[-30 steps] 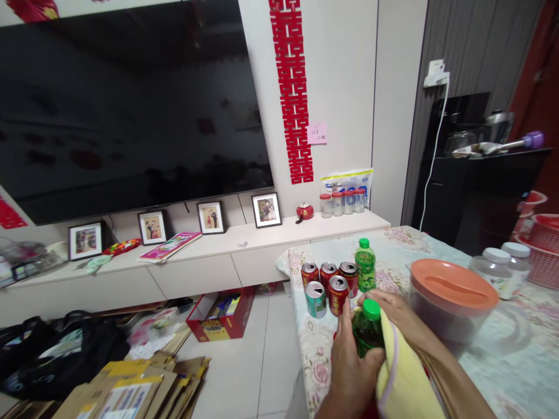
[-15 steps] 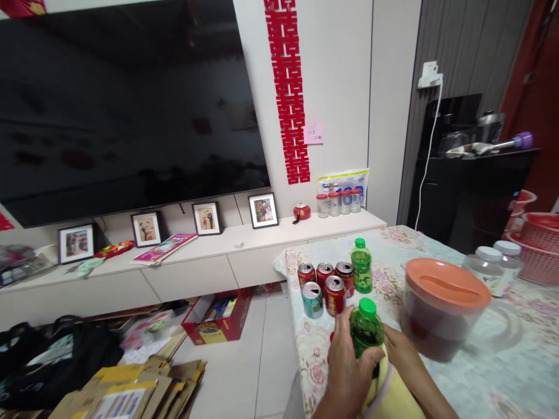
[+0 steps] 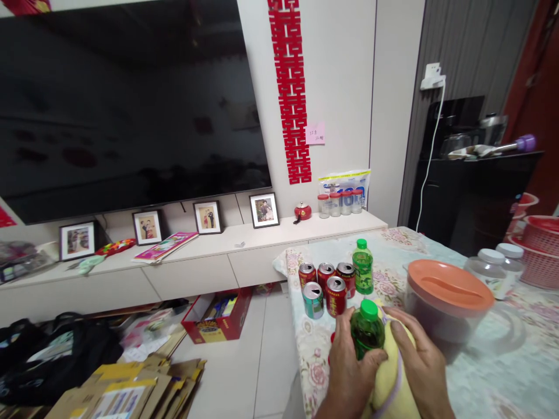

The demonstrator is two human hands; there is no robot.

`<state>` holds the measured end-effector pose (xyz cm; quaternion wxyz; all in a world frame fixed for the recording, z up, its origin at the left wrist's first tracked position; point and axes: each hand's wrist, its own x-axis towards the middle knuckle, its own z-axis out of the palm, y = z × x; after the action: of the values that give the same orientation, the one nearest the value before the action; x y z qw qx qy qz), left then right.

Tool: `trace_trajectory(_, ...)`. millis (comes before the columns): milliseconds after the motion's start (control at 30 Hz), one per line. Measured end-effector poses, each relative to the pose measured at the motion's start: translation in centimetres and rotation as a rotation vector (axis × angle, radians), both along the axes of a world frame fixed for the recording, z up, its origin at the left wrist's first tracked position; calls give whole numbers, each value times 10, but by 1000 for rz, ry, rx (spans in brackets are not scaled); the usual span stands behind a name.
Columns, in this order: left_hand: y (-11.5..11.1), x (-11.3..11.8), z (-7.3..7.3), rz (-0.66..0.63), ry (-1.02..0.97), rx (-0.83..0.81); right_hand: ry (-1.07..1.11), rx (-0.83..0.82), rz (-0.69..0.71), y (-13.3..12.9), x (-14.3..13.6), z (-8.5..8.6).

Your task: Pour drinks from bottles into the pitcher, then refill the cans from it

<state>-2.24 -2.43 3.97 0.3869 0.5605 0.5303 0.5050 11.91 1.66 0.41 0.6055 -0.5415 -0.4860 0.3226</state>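
A green bottle with a green cap stands upright in my left hand, its fingers and thumb wrapped round the sides. My right hand grips a yellow cloth with a purple edge, which lies against the bottle's right side. The lower part of the bottle is hidden by hand and cloth. Beyond my hands, several red cans and a teal can are grouped on the table. A second green bottle stands just right of them.
On the flowered tablecloth, a large pitcher with an orange lid stands close to my right hand. White-lidded jars are behind it. The table's left edge borders the floor, where a red box and flattened cardboard lie.
My right hand has come from behind the bottle to its right side, with its back and thumb now showing on the cloth. The cloth has risen higher beside the bottle. My left hand has barely moved.
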Motion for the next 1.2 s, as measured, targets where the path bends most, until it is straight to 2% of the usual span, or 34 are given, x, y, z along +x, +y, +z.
trace_trajectory(100, 0, 1, 1, 5, 23, -25, 108, -140, 161, 11, -2, -25)
trace_trajectory(200, 0, 2, 2, 19, 52, -45, 99, -234, 252, 15, -3, -38)
trace_trajectory(333, 0, 3, 2, 17, 56, -62, 35, -257, 297, 12, -1, -35)
trace_trajectory(500, -1, 3, -2, 10, 57, -63, -43, -265, 157, 8, 5, -36)
trace_trajectory(567, -1, 2, -4, -4, 56, -56, 14, -274, 102, 4, 7, -35)
trace_trajectory(667, -1, 0, -5, -28, 50, -38, 301, -256, 70, -7, 7, -28)
trace_trajectory(767, -1, -1, -2, -34, 60, -32, 624, -194, 159, -15, 4, -20)
trace_trajectory(833, -1, -1, 0, -23, 83, -50, 709, -209, 251, -16, 2, -19)
trace_trajectory(933, 1, -2, 3, -4, 102, -72, 625, -291, 344, -10, -2, -23)
trace_trajectory(1067, 4, -7, 5, -12, 77, -87, 446, -372, 347, -2, -3, -34)
trace_trajectory(1200, 7, -15, 4, -34, 2, -60, 523, -445, 370, -2, -1, -42)
